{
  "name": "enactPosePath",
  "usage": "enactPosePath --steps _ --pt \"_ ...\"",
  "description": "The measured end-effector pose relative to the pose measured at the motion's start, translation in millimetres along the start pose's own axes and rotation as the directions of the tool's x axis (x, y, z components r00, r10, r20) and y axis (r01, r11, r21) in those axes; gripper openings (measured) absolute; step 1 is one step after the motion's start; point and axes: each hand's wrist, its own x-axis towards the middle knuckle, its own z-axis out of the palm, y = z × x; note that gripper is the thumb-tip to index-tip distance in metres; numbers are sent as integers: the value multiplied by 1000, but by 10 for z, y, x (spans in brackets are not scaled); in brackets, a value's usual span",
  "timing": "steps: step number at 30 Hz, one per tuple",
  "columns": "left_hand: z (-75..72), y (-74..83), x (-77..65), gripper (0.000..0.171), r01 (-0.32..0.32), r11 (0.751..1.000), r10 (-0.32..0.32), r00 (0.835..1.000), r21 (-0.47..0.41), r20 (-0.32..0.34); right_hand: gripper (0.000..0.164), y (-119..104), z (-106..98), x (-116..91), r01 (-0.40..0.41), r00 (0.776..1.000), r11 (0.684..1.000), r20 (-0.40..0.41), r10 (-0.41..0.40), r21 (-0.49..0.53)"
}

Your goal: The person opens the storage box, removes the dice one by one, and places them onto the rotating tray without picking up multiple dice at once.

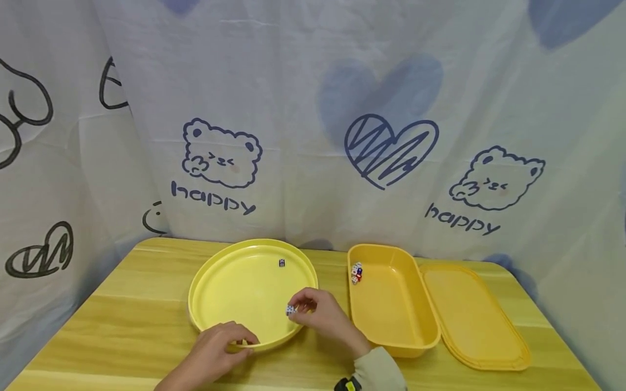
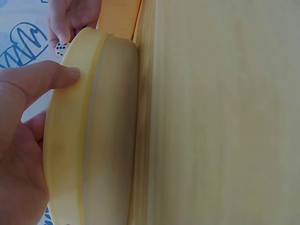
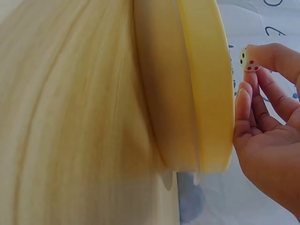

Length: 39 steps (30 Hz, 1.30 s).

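Observation:
A white die (image 1: 290, 310) with black and red dots is pinched between the thumb and fingers of my right hand (image 1: 325, 317), above the right side of a round yellow tray (image 1: 239, 293). My left hand (image 1: 212, 350) grips the tray's near rim, with its thumb (image 2: 65, 77) against the outer wall and the other fingers reaching inside. Toward the back of the tray lies a dark die (image 1: 281, 263), apart from both hands. The left wrist view hides the tray's inside behind its wall.
To the right stands a deep yellow-orange bin (image 1: 393, 304) with several small dice (image 1: 356, 272) clustered in its back left corner. Beside it a flat orange lid (image 1: 474, 315) lies on the wooden table (image 1: 122, 304). A printed cloth (image 1: 303, 136) hangs behind.

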Motion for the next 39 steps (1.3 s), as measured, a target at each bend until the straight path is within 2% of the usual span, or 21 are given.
enactPosePath --steps 6,13,27,32,36,39 --pt "-6 8 10 14 19 1000 -19 1000 2 7 17 7 -9 17 22 1000 1000 -9 -22 1" --pt "-4 17 8 16 9 1000 -9 1000 17 -9 17 17 7 19 34 999 999 -37 -35 -32" --pt "-9 43 13 17 21 1000 -21 1000 3 -8 18 -3 0 14 -4 998 1000 -62 4 5" --pt "-11 52 17 17 43 999 -43 999 6 1 19 -11 3 9 -21 998 1000 -62 21 12" --pt "-12 49 17 17 57 998 -57 998 9 18 19 -196 -19 -52 -13 998 1000 -63 14 14" --pt "-10 51 8 16 63 998 -64 998 11 21 19 -180 -9 -57 -9 998 1000 -64 11 21"
